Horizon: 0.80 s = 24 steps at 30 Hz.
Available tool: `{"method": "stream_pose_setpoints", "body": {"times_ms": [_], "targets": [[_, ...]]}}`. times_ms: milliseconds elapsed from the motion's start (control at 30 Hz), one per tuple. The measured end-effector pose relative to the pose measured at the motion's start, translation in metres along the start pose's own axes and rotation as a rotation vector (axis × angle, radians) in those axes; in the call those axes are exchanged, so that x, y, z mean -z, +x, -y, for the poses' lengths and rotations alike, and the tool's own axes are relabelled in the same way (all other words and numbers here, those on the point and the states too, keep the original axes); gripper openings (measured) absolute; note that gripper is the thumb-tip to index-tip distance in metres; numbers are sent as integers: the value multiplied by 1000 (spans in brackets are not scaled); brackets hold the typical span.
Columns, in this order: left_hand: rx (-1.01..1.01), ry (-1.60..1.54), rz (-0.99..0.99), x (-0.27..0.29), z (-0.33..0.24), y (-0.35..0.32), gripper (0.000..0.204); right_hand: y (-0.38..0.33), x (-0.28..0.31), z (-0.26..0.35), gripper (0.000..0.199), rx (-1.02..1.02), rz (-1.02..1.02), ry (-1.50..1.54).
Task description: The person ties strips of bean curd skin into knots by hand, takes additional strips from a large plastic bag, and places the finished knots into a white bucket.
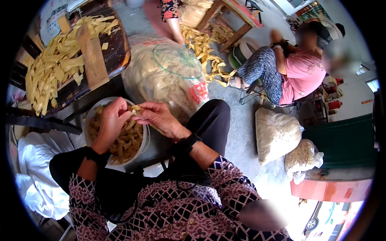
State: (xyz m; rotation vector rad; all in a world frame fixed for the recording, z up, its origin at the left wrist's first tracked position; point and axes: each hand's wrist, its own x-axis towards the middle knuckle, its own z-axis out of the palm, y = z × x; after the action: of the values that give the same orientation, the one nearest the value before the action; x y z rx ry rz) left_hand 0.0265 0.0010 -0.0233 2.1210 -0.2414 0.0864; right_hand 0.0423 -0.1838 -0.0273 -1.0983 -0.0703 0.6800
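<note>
My left hand (111,122) and my right hand (159,117) meet over a white bucket (144,145) that stands between my knees. Both pinch one yellow-brown strip piece (136,109) between their fingertips. The bucket holds several folded or knotted pieces of the same tan material (126,142). A dark wooden board (114,52) at the upper left carries a heap of flat yellow strips (52,68) and a wooden block (91,56). Dark bands sit on both my wrists.
A big clear plastic sack (165,74) full of pale strips stands just behind the bucket. Two smaller filled bags (277,134) lie on the concrete floor at right. A seated person in a pink top (301,74) is at the upper right; white cloth (34,168) lies left.
</note>
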Motion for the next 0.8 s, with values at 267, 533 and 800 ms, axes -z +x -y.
{"method": "stream_pose_setpoints", "body": {"times_ms": [267,533,800], "targets": [[-31,279,53,-5,-29,-8,15,20,-14,-27,14,328,-202,-499],[-25,-32,73,-4,10,-5,10,17,-29,-30,29,386,-155,-826],[316,-631,76,-3,6,-2,18,-2,-31,0,34,434,-109,-926]]}}
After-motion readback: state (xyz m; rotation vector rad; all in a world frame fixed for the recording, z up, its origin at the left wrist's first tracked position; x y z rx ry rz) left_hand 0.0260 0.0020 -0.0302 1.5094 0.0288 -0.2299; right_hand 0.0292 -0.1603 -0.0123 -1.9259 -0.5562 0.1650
